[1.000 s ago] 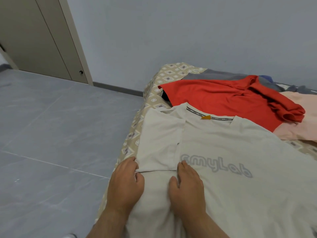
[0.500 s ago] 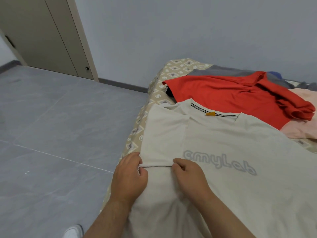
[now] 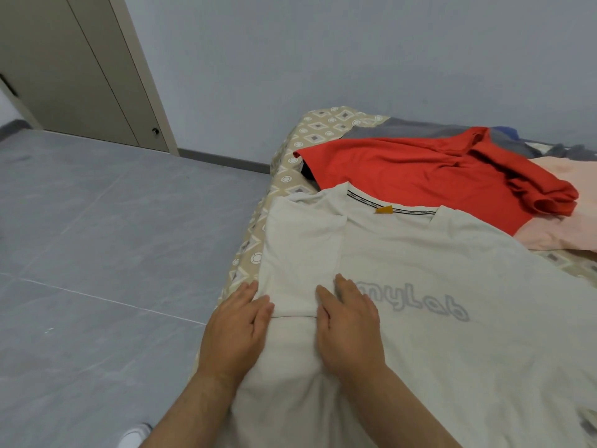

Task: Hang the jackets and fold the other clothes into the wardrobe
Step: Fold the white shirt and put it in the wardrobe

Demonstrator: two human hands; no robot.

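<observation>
Near edge: left hand point(image 3: 235, 328) and right hand point(image 3: 349, 324) lie flat, fingers straight, grasping nothing, pressing the cream T-shirt point(image 3: 452, 350) onto the bed point(image 3: 255, 240). The shirt spreads under and beyond both hands. Its sleeve point(image 3: 300, 253) is folded inward, and the sleeve hem runs between our hands.

We judge the step is setting this fold. Keep palms flat, smooth from the hem toward the collar point(image 3: 387, 208), and hold the crease straight. Mind the shirt's left side, which sits at the bed's edge.

Farther: red shirt point(image 3: 420, 176), pink garment point(image 3: 568, 221) to its right, grey cloth point(image 3: 420, 129) behind, all unfolded. Far left: a beige door point(image 3: 80, 76), perhaps the wardrobe.
</observation>
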